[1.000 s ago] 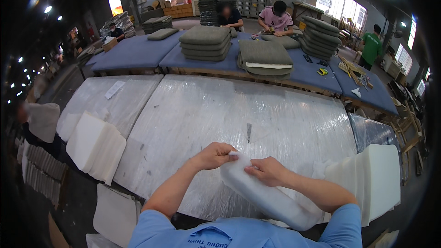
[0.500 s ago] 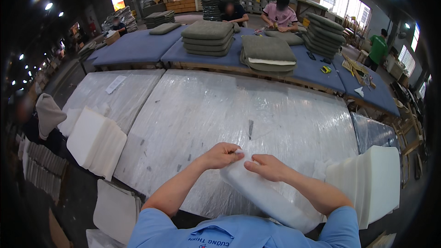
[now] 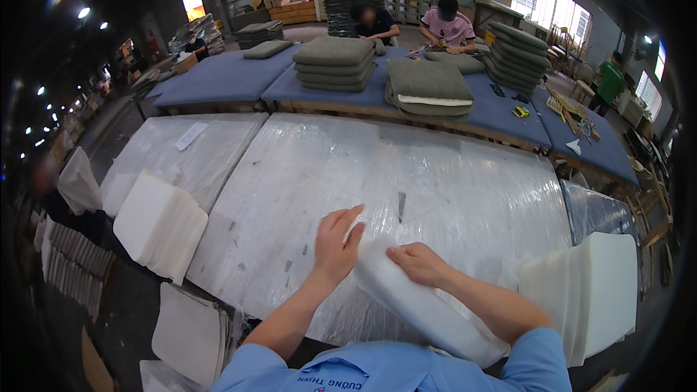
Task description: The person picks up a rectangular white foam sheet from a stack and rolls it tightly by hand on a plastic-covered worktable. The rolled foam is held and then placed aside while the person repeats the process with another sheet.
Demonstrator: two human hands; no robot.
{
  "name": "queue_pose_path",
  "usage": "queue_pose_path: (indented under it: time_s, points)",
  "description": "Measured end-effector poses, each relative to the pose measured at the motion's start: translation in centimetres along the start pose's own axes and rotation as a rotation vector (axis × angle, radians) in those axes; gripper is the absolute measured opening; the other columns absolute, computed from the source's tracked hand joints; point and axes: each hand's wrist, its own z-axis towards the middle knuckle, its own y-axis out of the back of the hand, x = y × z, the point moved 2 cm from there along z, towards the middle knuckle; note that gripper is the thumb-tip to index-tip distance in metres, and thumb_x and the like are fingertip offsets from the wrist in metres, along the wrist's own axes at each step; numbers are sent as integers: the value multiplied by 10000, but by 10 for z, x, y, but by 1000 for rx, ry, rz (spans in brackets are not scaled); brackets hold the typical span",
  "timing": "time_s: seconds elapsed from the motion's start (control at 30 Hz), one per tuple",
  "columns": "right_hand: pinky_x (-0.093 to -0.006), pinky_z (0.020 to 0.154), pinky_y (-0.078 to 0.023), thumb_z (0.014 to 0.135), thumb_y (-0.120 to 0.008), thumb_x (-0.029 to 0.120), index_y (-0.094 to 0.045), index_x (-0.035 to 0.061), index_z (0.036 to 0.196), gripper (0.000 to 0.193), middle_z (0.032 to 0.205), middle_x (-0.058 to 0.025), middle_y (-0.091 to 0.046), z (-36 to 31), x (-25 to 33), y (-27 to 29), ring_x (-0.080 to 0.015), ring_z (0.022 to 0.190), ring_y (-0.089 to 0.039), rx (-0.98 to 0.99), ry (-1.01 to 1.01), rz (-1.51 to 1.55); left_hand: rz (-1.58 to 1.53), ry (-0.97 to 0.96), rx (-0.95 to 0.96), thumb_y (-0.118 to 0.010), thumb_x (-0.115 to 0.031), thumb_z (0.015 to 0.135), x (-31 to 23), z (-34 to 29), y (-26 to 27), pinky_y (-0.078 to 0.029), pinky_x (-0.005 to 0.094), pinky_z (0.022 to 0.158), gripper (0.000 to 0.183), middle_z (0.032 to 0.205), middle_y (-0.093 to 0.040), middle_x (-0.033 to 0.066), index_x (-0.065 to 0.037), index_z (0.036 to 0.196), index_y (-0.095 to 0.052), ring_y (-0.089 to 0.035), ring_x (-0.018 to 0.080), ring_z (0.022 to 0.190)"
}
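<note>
pinching one white pad (image 3: 425, 312), the right hand (image 3: 421, 263) sits beside the spread left hand (image 3: 337, 245), one white stack (image 3: 592, 296) either side.

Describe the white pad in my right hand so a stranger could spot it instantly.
Find the big plastic-wrapped table. On its near side, your right hand grips the pad, your left hand open beside it. Unlike the white stacks to left and right, this one is alone, aslant.

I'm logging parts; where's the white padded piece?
The white padded piece is low, right of centre in the head view, gripped by the right hand, just right of the left hand.
</note>
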Motion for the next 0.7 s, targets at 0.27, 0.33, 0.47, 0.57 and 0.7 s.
queue_pose_path:
  time_s: [0.27,0.33,0.47,0.57,0.7]
  points:
    - [-325,812,-544,1092,-495,495,-747,-47,1118,599,966,-134,-749,6,8,0,-175,895,-685,81,-149,203,380,-188,89,-669,-264,983,-49,-89,-17,-237,584,1238,440,1428,-616,216,13,1325,-668,-469,453,1434]
    - [-334,843,-546,1088,-495,510,-731,-52,1152,613,992,-148,-742,9,-6,-4,-184,945,-684,86,-52,143,364,-198,110,-660,-303,989,-52,-87,-25,-219,582,1246,479,1478,-577,225,26,1337,-657,-420,457,1473]
    - [-352,905,-534,1083,-485,542,-704,-60,1204,652,1063,-161,-727,20,-8,4,-196,1007,-665,103,-71,240,349,-204,174,-652,-332,993,-55,-86,-23,-217,580,1247,498,1501,-556,231,30,1335,-657,-411,462,1480]
    - [-361,930,-518,1075,-490,559,-692,-62,1231,672,1108,-169,-720,25,23,15,-209,1017,-653,93,-53,216,339,-209,192,-650,-342,995,-54,-82,-19,-235,581,1240,489,1476,-570,233,31,1310,-669,-423,462,1470]
    - [-354,899,-519,1071,-505,539,-712,-62,1179,644,1079,-158,-726,41,16,4,-196,989,-650,235,95,86,310,-219,196,-694,-337,970,-55,-74,-26,-279,587,1221,493,1438,-587,232,30,1299,-670,-444,461,1451]
